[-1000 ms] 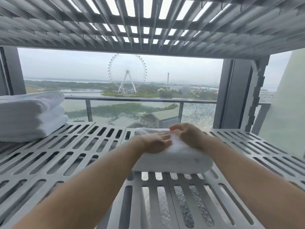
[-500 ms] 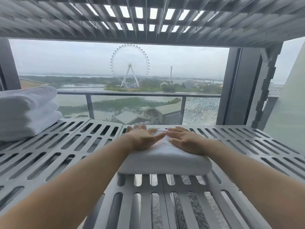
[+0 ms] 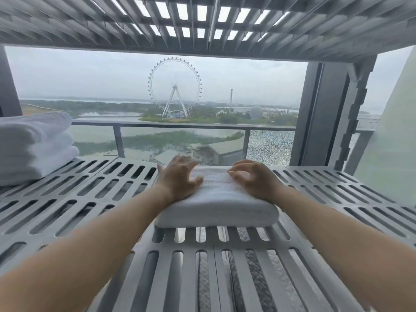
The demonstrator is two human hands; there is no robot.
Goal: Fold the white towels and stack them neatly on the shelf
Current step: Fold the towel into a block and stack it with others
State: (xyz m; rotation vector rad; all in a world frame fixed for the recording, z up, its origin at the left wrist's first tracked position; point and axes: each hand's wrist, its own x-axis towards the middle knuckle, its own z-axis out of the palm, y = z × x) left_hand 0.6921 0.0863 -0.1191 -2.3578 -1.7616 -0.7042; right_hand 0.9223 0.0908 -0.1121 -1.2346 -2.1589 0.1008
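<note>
— Fingers [image 3: 180, 162] of the left hand [image 3: 177, 179] are seen spread and half bent, with the tips lifted; nothing is gripped by them. How is the right hand [image 3: 256, 181] described?

— Its fingers [image 3: 236, 174] are loosely bent as well, with the tips pointed down at the cloth. No fold is seen caught between them, though some blur is noted there.

— Where is the folded towel [image 3: 218, 206] placed?

— It is laid flat near the middle of the slatted grey shelf [image 3: 90, 199], with its rounded fold turned toward the camera. The heel of the left hand is rested on its left edge, and the heel of the right hand is set on its right part.

— And the other towels?

— A stack of folded white towels [image 3: 33, 149] is set at the far left of the same shelf, well apart from the single one.

— What is seen around them?

— An upper shelf [image 3: 202, 25], also slatted, is fixed overhead. Behind, a balcony railing [image 3: 180, 126] is seen, and a Ferris wheel [image 3: 174, 86] is made out far off under a grey sky.
</note>
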